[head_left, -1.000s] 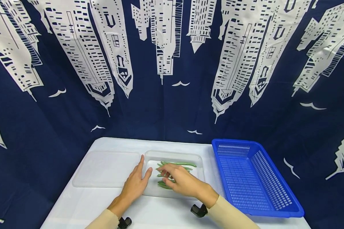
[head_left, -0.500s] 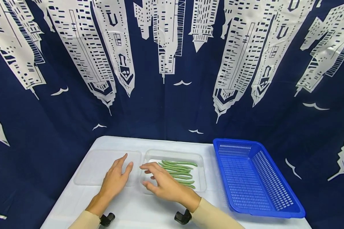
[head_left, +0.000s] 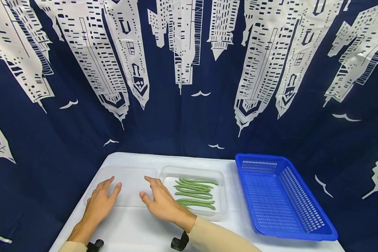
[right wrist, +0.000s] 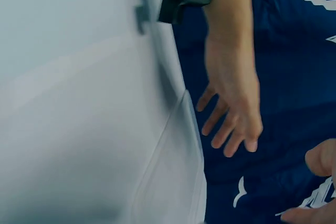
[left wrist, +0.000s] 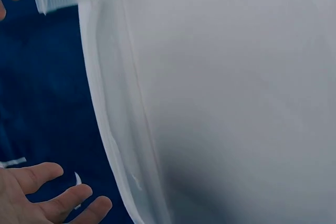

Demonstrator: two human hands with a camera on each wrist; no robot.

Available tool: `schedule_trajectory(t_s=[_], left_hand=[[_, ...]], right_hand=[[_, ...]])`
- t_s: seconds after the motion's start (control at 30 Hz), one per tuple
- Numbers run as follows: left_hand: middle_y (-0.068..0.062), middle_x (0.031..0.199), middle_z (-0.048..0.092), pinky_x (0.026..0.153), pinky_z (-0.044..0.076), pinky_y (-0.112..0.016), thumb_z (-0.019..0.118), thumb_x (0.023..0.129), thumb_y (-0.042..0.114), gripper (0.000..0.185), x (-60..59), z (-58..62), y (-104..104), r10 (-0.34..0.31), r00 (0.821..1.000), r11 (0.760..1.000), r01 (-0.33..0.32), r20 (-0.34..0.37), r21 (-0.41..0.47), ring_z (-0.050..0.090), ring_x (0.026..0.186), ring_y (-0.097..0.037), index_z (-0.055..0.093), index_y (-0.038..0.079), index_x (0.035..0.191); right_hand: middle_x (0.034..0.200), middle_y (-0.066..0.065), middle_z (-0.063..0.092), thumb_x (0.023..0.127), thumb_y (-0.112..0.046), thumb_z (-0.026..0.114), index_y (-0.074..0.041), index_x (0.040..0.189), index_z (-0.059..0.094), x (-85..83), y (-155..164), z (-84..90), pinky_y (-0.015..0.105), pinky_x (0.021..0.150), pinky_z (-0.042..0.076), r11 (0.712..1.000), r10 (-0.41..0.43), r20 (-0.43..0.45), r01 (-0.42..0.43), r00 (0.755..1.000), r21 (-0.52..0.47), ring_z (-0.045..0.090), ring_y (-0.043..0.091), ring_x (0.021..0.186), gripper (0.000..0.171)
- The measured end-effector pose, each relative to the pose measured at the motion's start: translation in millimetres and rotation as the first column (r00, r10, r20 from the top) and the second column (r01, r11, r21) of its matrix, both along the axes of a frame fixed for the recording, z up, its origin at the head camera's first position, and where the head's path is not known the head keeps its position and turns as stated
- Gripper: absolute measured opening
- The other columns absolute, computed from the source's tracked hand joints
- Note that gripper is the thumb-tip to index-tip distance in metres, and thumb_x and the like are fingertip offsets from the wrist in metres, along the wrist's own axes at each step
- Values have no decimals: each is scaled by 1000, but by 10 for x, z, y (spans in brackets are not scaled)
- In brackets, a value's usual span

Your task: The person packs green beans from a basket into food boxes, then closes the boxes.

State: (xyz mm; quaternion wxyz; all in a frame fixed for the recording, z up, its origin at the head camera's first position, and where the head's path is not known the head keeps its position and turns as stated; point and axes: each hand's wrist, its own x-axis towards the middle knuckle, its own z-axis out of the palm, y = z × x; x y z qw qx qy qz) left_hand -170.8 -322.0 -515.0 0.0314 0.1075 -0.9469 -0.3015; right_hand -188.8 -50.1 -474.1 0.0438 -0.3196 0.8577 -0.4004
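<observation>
In the head view, my left hand (head_left: pixel 99 201) is over the left part of a clear flat lid (head_left: pixel 130 185), thumb apart from the fingers, holding nothing. My right hand (head_left: pixel 165 203) reaches over the lid's right part with fingers spread, also holding nothing. Several green beans (head_left: pixel 193 187) lie side by side in a clear rectangular container (head_left: pixel 223 196), just right of that hand. Part of the container's left side is hidden behind the hand. Spread fingers of the left hand (left wrist: pixel 47 195) show in the left wrist view, and the whole left hand (right wrist: pixel 233 103) in the right wrist view.
A blue perforated basket (head_left: pixel 271 199) stands on the right side of the white table (head_left: pixel 138 231). Behind the table hangs a dark blue cloth (head_left: pixel 163 129) printed with white buildings.
Both hands have moved left, from over the container to over the lid. The beans, partly covered by the right hand before, now show in nearly full view.
</observation>
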Motion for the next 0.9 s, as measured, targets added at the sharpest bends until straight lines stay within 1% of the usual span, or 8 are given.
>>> schedule_trajectory(t_s=[0.1,0.2,0.3,0.4,0.47,0.63,0.77,0.9], left_hand=[[-34,186,30,128,31,-90,37,122,68,89,5,-60,-125,18,1000,1000,-18,10,-9,33,169,-64,34,3,182],[-36,186,28,129,30,-89,37,122,69,91,1,-108,-234,35,999,999,-35,11,-12,30,169,-65,32,1,182],[-38,186,27,126,30,-91,37,121,70,93,-1,-141,-331,53,999,998,-53,10,-18,30,167,-68,30,1,183],[-38,186,23,123,30,-93,37,121,71,94,-13,-172,-418,75,997,997,-75,20,-14,28,166,-71,27,3,184],[-38,187,21,124,30,-93,36,120,73,95,-20,-194,-467,86,996,996,-86,31,-8,26,166,-72,25,4,185],[-38,189,13,125,27,-93,32,118,78,100,-39,-234,-560,103,992,995,-104,71,2,20,168,-73,20,6,186],[-38,189,10,127,26,-92,32,118,78,100,-78,-265,-604,102,991,995,-102,89,4,20,168,-73,18,7,187],[-39,189,12,127,26,-92,34,118,78,100,-131,-300,-640,94,991,995,-95,99,12,22,167,-73,18,6,186]], right_hand=[[175,19,55,121,-39,59,-5,177,44,1,-113,20,61,131,47,998,-56,35,57,998,-9,61,36,159,67],[179,20,51,120,-39,61,-6,178,42,-4,-219,16,67,132,41,998,-61,57,61,997,-1,56,39,165,70],[181,21,46,119,-42,63,-7,180,39,-16,-339,3,63,136,43,999,-51,95,51,994,2,53,40,167,75],[184,25,41,119,-47,63,-6,183,33,-30,-465,-7,62,136,45,998,-57,166,59,984,-6,51,44,168,82],[185,29,36,118,-52,63,-3,183,30,-50,-556,-26,62,137,45,996,-79,223,85,972,-19,48,47,170,88],[187,41,22,116,-55,64,2,183,28,-85,-770,-114,75,138,34,979,-164,330,194,929,-57,31,60,175,94],[186,46,14,115,-50,66,6,181,28,-89,-893,-177,84,138,20,959,-222,374,272,900,-84,13,66,177,95],[183,51,12,113,-43,69,12,179,26,-109,-984,-234,86,138,16,944,-258,392,316,883,-90,8,72,175,95]])
